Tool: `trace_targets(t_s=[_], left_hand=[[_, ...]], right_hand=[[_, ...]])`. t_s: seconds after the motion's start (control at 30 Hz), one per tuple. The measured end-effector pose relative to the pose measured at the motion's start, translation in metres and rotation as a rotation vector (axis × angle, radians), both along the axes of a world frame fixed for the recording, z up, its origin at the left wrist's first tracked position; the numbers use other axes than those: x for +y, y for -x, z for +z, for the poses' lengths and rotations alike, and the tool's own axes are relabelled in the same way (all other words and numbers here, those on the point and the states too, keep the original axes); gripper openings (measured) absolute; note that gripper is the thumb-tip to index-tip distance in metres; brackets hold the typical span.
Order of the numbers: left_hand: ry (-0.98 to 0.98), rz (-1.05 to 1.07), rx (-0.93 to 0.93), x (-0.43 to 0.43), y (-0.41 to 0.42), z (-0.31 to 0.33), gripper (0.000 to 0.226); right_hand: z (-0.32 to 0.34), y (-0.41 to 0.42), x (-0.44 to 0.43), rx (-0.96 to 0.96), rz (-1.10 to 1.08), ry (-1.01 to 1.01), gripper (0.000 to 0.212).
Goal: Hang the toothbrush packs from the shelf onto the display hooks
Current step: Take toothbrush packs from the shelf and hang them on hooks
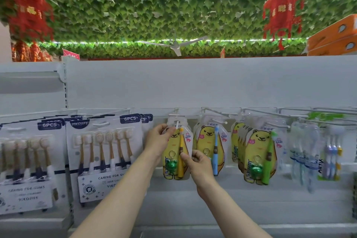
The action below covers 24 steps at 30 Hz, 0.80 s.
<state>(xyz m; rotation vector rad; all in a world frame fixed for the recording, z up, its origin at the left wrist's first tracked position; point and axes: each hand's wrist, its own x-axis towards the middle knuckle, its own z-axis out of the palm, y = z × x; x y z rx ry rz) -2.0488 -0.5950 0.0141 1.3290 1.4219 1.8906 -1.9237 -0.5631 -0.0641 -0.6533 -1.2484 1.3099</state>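
Note:
A yellow bear-shaped toothbrush pack [174, 155] with a yellow brush and a green frog charm hangs at a white display hook [176, 122]. My left hand [157, 139] pinches the pack's top left edge just below the hook tip. My right hand [197, 160] grips the pack's right edge near the middle. Whether the pack's hole sits fully on the hook is hidden by my fingers. More bear packs with a blue brush [209, 147] and a green brush [259, 152] hang on hooks to the right.
Large six-piece toothbrush cards [105, 154] hang at the left. Clear packs of adult brushes [316, 152] hang at the far right on long wire hooks [309, 114]. A grey shelf [251, 199] runs below. Orange boxes [332, 38] sit on top of the unit.

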Motion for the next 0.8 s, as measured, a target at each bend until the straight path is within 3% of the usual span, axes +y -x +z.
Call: trace_targets(t_s=[0.17, 0.27, 0.4, 0.53, 0.67, 0.8], left_hand=[[0.004, 0.017, -0.002, 0.001, -0.001, -0.003, 0.006], [0.03, 0.067, 0.059, -0.005, -0.006, -0.006, 0.025], [0.11, 0.162, 0.145, -0.026, -0.019, -0.021, 0.051], [0.121, 0.253, 0.287, -0.061, -0.04, -0.03, 0.052], [0.186, 0.287, 0.537, -0.112, -0.056, -0.033, 0.069], [0.24, 0.241, 0.866, -0.174, -0.086, -0.034, 0.073]], right_hand=[[-0.002, -0.001, 0.002, -0.024, 0.0, -0.002, 0.015], [-0.004, -0.002, -0.001, -0.089, -0.015, 0.011, 0.018], [-0.008, -0.016, -0.022, -0.269, -0.057, -0.002, 0.036], [0.002, -0.051, -0.061, -0.427, -0.126, -0.02, 0.052], [0.02, -0.104, -0.115, -0.698, -0.231, -0.19, 0.051], [0.044, -0.157, -0.172, -1.126, -0.334, -0.406, 0.054]])
